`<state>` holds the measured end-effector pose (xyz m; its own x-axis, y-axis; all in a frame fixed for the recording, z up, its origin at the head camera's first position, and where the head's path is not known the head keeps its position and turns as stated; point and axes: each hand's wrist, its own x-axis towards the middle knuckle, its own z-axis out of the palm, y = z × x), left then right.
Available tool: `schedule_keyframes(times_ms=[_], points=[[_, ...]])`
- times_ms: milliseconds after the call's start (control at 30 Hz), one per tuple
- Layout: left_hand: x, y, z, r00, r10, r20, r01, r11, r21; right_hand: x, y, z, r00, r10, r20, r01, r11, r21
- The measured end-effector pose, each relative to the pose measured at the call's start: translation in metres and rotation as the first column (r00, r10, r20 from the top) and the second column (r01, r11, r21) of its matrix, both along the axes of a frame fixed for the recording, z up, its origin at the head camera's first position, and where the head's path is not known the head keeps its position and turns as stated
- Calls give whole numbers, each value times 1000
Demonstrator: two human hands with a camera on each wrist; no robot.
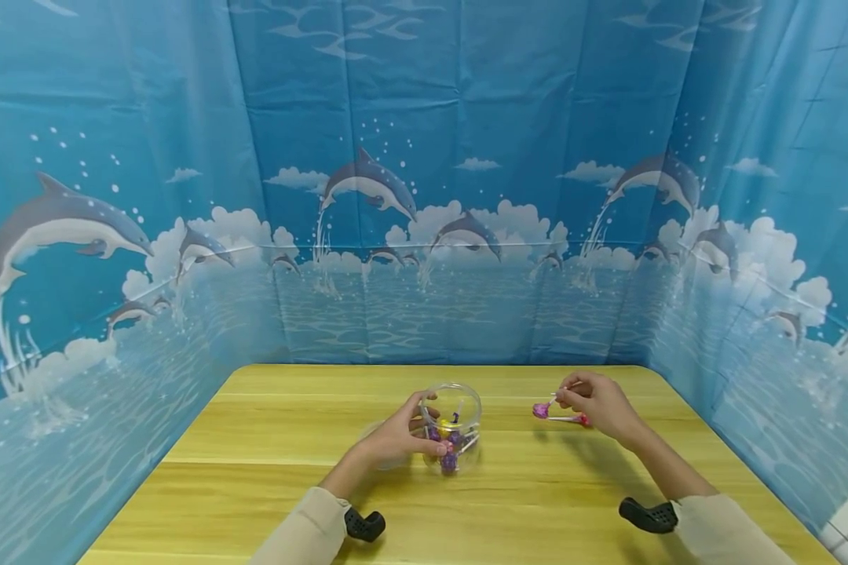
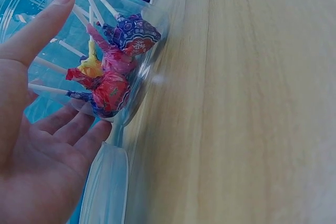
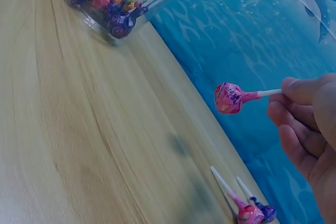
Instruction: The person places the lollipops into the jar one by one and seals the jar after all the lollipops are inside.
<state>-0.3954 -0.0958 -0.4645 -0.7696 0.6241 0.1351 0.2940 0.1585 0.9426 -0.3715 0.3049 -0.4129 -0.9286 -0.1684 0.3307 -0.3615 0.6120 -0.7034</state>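
Observation:
A clear plastic jar (image 1: 452, 385) holding several wrapped lollipops stands near the middle of the table. My left hand (image 1: 393, 439) grips its side, thumb across the near wall and fingers around the far side. Purple, red, pink and yellow wrappers show through the wall in the left wrist view, among them a purple lollipop (image 2: 134, 32). To the right, my right hand (image 1: 603, 404) pinches a pink lollipop (image 3: 229, 98) by the end of its white stick, head raised above the table. Below that hand lie a pink-red lollipop (image 3: 250, 214) and a purple lollipop (image 3: 269, 213).
A round translucent lid (image 2: 109, 182) lies on the table just left of the jar, partly hidden by my left hand in the head view. The wooden table (image 1: 290, 408) ends at a blue dolphin-print curtain (image 1: 410, 314) along its back and sides.

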Motion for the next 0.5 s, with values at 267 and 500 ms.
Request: schedule_keyframes(times_ms=[267, 500], points=[[1, 1, -1, 1000, -7, 22, 6, 1000, 22, -3, -20, 2, 996, 53, -76, -55, 998, -22], [1, 1, 1, 1000, 0, 20, 0, 1000, 12, -3, -48, 13, 985, 87, -147, -99, 992, -76]])
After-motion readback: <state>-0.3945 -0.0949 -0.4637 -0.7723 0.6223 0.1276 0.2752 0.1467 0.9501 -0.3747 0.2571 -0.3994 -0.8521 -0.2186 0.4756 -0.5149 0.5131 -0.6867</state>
